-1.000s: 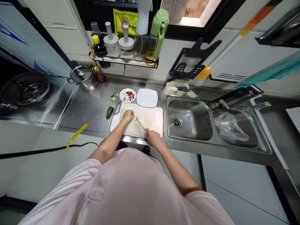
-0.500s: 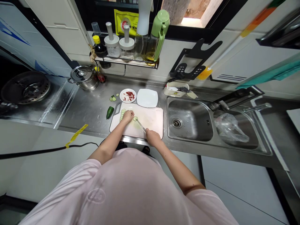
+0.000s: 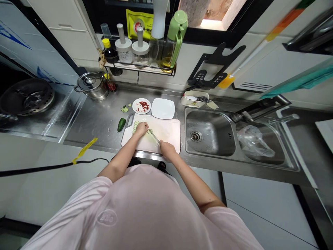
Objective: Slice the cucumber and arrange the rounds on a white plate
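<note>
My left hand [image 3: 142, 128] is closed over the white cutting board [image 3: 169, 130], its fingertips pinched at the edge of a thin cucumber slice [image 3: 150, 132]. Wrapped round the handle of a knife [image 3: 156, 138] is my right hand [image 3: 168, 150], and the blade points up and left to that same slice. More cucumber slices [image 3: 135, 126] lie in an overlapping row at the board's left, partly behind my left hand. A dark green piece of cucumber [image 3: 121, 124] rests on the counter left of the board.
Behind the board stand a plate of chopped red pieces [image 3: 137, 108] and a white square plate [image 3: 163, 108]. Cucumber scraps [image 3: 125, 109] lie nearby. To the right is a steel sink [image 3: 210, 147]; a lidded pot [image 3: 92, 86] and a wok [image 3: 26, 96] are at left.
My right hand and the knife have shifted slightly up and left, closer to the slice. My left hand stays nearly in place.
</note>
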{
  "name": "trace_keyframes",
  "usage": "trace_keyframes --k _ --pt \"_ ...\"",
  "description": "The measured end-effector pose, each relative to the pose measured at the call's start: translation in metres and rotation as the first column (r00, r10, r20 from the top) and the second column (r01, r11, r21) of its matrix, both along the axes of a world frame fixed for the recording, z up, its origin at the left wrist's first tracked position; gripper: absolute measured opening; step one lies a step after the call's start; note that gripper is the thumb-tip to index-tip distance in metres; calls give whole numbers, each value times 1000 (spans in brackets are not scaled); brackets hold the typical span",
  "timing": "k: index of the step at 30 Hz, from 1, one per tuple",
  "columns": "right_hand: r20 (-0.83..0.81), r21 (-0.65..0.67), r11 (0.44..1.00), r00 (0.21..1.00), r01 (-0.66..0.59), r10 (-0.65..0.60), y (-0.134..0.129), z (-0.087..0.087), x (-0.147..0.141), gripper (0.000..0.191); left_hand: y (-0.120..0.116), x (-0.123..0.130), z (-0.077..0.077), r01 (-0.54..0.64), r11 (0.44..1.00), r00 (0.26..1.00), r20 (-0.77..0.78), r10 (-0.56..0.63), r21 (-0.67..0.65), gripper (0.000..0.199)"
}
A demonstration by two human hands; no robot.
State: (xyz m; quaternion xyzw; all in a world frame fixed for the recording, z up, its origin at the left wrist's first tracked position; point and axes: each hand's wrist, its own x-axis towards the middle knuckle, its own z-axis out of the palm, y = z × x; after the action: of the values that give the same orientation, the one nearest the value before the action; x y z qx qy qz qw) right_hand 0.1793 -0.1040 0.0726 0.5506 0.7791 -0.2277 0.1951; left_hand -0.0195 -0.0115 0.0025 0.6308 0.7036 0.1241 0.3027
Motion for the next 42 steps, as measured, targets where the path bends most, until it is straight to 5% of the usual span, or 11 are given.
trace_keyframes --k 42 --pt "19 -42 999 999 32 -31 5 6 -7 28 -18 18 5 -61 998 987 -145 65 32 16"
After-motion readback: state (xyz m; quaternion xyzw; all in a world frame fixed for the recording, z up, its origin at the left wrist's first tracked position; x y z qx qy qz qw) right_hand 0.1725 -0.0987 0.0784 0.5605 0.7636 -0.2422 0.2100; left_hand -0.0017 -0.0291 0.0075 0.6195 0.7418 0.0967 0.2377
